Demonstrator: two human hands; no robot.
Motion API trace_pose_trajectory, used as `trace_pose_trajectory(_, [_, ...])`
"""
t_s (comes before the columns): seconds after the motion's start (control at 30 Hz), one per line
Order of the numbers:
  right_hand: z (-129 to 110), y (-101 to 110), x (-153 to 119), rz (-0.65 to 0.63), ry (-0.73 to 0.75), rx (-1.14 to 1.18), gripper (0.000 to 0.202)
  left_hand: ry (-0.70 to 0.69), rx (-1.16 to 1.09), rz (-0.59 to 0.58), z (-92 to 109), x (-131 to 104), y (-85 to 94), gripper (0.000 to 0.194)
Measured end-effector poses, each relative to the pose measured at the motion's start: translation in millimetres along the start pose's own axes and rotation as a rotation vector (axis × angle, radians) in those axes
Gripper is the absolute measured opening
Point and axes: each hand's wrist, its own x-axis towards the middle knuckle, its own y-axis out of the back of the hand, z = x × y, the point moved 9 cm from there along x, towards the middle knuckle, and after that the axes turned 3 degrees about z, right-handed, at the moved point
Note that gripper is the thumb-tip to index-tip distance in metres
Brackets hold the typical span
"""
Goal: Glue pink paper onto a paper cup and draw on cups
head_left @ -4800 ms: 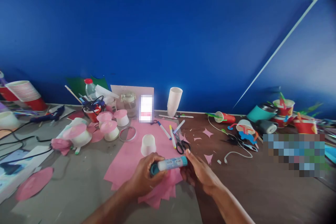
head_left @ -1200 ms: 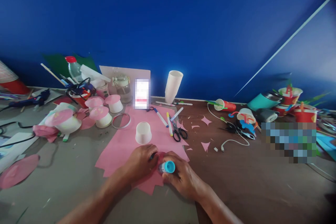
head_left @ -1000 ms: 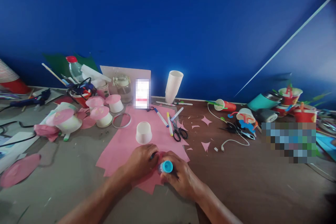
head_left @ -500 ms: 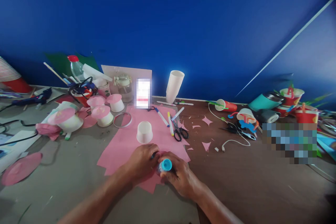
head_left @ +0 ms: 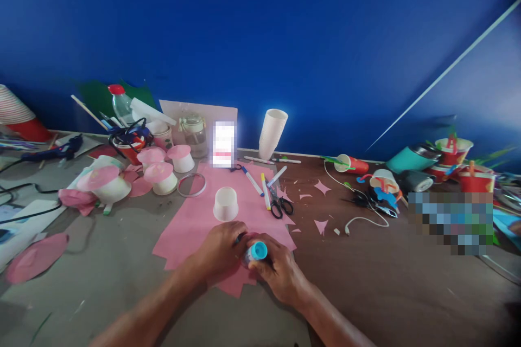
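Note:
My right hand (head_left: 283, 268) is wrapped round a glue stick (head_left: 258, 251) whose blue end faces up toward me. Beside it, my left hand (head_left: 222, 244) is closed with its fingers pinched; a small dark blue thing shows at the fingertips, and a bit of pink paper lies between the two hands. Both hands are over a pink paper sheet (head_left: 195, 233). Just beyond them a white paper cup (head_left: 226, 204) sits on the sheet. Black scissors (head_left: 281, 207) and several markers lie on the sheet's right side.
Cups with pink paper discs (head_left: 161, 178) stand at the left, near a tape ring (head_left: 191, 185). A leaning stack of white cups (head_left: 272, 134) is at the back. Pink scraps (head_left: 321, 226), a white cable (head_left: 366, 219) and a teal bottle (head_left: 413, 158) lie to the right.
The view has shifted slightly. The glue stick's blue end has tilted a little, while both hands stay in nearly the same place.

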Motion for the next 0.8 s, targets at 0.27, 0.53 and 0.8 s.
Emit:
trace_pose_trajectory(0.27, [3,2,0,0.045,-0.003,-0.078,0.044,0.054,-0.102,0.028,-6,2,8.5,0.024])
trace_pose_trajectory(0.53, [2,-3,0,0.051,-0.007,-0.095,0.040,0.080,-0.103,0.012,-5,2,8.6,0.027])
trace_pose_trajectory(0.8, [5,-3,0,0.052,-0.007,-0.102,0.042,0.088,-0.171,0.038,-8,3,12.0,0.024])
